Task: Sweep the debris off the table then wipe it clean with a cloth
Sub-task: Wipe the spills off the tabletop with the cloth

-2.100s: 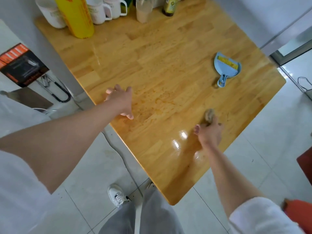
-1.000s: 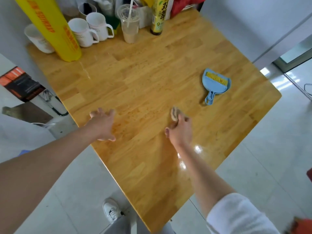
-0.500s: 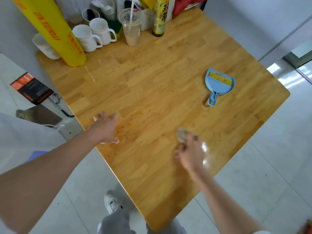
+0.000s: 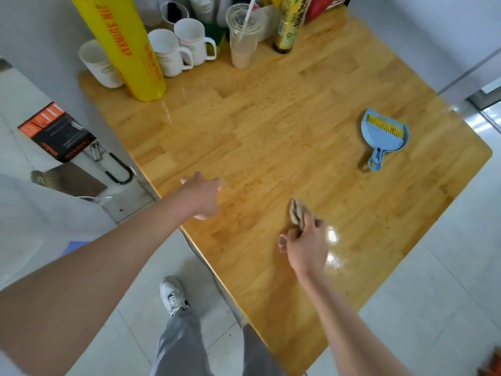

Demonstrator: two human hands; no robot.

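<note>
My right hand (image 4: 305,242) grips a bunched beige cloth (image 4: 296,213) and holds it down on the wooden table (image 4: 271,126) near its front edge. A wet glossy patch shines just right of that hand. My left hand (image 4: 202,196) rests with fingers spread on the table's left edge. Small dark specks dot the middle of the tabletop. A blue dustpan (image 4: 383,137) with a yellow-bristled brush lying in it sits at the right side, handle pointing toward me.
At the table's far end stand a tall yellow roll (image 4: 122,44), white mugs (image 4: 168,52), a plastic cup with a straw (image 4: 242,36) and a bottle (image 4: 288,25). A grey wall runs along the left. My legs and a white shoe (image 4: 173,295) show below on the tiled floor.
My right hand has dragged the cloth back and forth over the near part of the table. My left hand has stayed at the left edge.
</note>
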